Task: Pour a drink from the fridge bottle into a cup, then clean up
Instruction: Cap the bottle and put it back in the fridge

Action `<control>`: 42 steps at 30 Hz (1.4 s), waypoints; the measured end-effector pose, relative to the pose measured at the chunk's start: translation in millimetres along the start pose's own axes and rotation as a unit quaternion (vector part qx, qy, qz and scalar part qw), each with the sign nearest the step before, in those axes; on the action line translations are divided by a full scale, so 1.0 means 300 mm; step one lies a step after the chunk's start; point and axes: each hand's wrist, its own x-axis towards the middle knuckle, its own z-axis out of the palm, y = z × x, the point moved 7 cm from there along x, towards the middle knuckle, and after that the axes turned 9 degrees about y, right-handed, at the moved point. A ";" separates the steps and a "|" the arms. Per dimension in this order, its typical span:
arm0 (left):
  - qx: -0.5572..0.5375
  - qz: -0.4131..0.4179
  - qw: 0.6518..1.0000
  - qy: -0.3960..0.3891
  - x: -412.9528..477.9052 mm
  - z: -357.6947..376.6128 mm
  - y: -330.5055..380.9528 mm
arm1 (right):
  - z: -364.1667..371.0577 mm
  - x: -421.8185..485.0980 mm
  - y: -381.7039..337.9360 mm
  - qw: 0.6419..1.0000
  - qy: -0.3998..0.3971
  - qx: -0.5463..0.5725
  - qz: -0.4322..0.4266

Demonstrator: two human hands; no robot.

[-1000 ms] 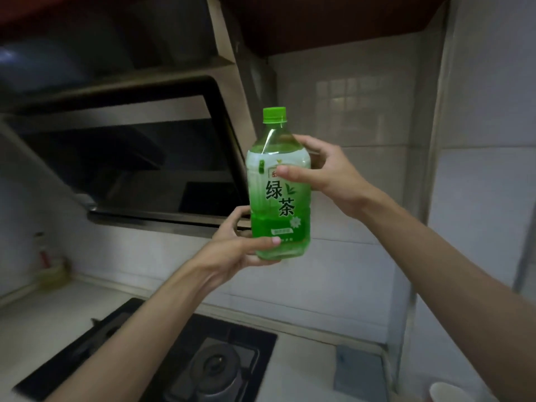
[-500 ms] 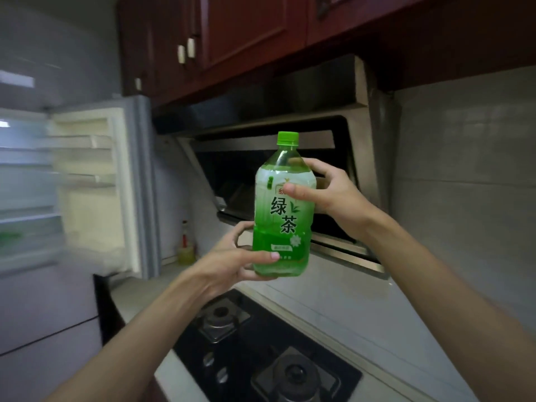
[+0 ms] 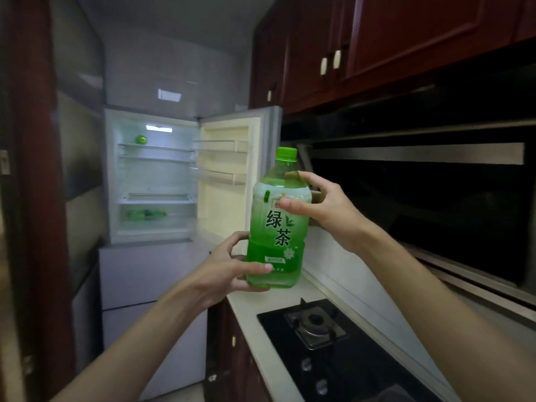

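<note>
Bottle: capped, upright; I'd carry it level.
Left hand: wraps the base.
Right hand: grips the shoulder.

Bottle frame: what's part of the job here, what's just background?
Job: green tea bottle, cap on, gripped at the base by the left hand and near the shoulder by the right hand; fridge, door open. No cup in view.
Background: gas hob, range hood, wall cabinets, countertop.
</note>
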 end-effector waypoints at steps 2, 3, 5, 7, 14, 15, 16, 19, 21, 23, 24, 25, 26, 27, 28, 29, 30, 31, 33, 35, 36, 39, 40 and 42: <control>0.001 -0.002 1.000 0.014 -0.009 -0.096 0.011 | 0.094 0.037 0.011 1.000 -0.008 0.004 0.001; 0.003 -0.001 1.000 0.020 -0.011 -0.150 0.016 | 0.143 0.059 0.021 1.000 -0.010 0.008 0.004; 0.003 -0.002 1.000 0.029 -0.008 -0.255 0.025 | 0.239 0.097 0.038 1.000 -0.019 0.014 0.007; 0.006 -0.004 0.999 0.033 -0.001 -0.352 0.032 | 0.329 0.133 0.050 0.999 -0.025 0.018 0.014; 0.003 -0.020 0.999 0.050 0.036 -0.591 0.019 | 0.554 0.259 0.123 0.998 -0.048 0.031 0.036; 0.004 -0.020 0.998 0.052 0.050 -0.620 0.015 | 0.579 0.279 0.137 0.997 -0.052 0.034 0.039; 0.003 -0.021 0.998 0.054 0.066 -0.647 0.010 | 0.602 0.300 0.151 0.997 -0.056 0.036 0.041; 0.001 -0.023 0.998 0.060 0.116 -0.717 -0.010 | 0.659 0.360 0.205 0.996 -0.065 0.040 0.047; -0.003 -0.027 0.998 0.065 0.161 -0.761 -0.029 | 0.686 0.406 0.250 0.996 -0.065 0.044 0.049; -0.008 -0.030 0.997 0.069 0.214 -0.797 -0.046 | 0.706 0.457 0.301 0.995 -0.065 0.045 0.052; -0.010 -0.030 0.997 0.072 0.244 -0.813 -0.053 | 0.715 0.486 0.328 0.996 -0.065 0.044 0.053; -0.010 -0.028 0.997 0.078 0.275 -0.826 -0.059 | 0.722 0.515 0.353 0.996 -0.064 0.043 0.052; -0.010 -0.024 0.996 0.084 0.306 -0.838 -0.065 | 0.727 0.545 0.379 0.996 -0.064 0.043 0.050; -0.010 -0.019 0.996 0.088 0.338 -0.848 -0.069 | 0.733 0.575 0.403 0.996 -0.066 0.045 0.049; -0.010 -0.015 0.995 0.093 0.371 -0.859 -0.075 | 0.738 0.606 0.426 0.995 -0.068 0.049 0.047; -0.010 -0.012 0.995 0.097 0.405 -0.869 -0.079 | 0.740 0.638 0.447 0.995 -0.069 0.052 0.047; -0.010 -0.011 0.995 0.101 0.442 -0.882 -0.082 | 0.742 0.671 0.466 0.995 -0.068 0.056 0.047; -0.009 -0.009 0.994 0.104 0.479 -0.896 -0.084 | 0.743 0.707 0.485 0.995 -0.065 0.057 0.046; -0.006 -0.003 0.994 0.110 0.556 -0.926 -0.085 | 0.746 0.781 0.524 0.995 -0.065 0.059 0.040; -0.008 0.002 0.993 0.117 0.629 -0.958 -0.085 | 0.756 0.854 0.562 0.995 -0.070 0.065 0.034; -0.008 0.004 0.992 0.122 0.663 -0.975 -0.085 | 0.762 0.890 0.581 0.995 -0.072 0.067 0.030; -0.005 0.010 0.991 0.132 0.755 -1.022 -0.088 | 0.787 0.983 0.639 0.994 -0.079 0.073 0.024; -0.004 0.011 0.991 0.135 0.781 -1.037 -0.091 | 0.797 1.010 0.660 0.993 -0.080 0.077 0.025; -0.003 0.008 0.990 0.139 0.832 -1.071 -0.104 | 0.819 1.063 0.709 0.993 -0.082 0.083 0.028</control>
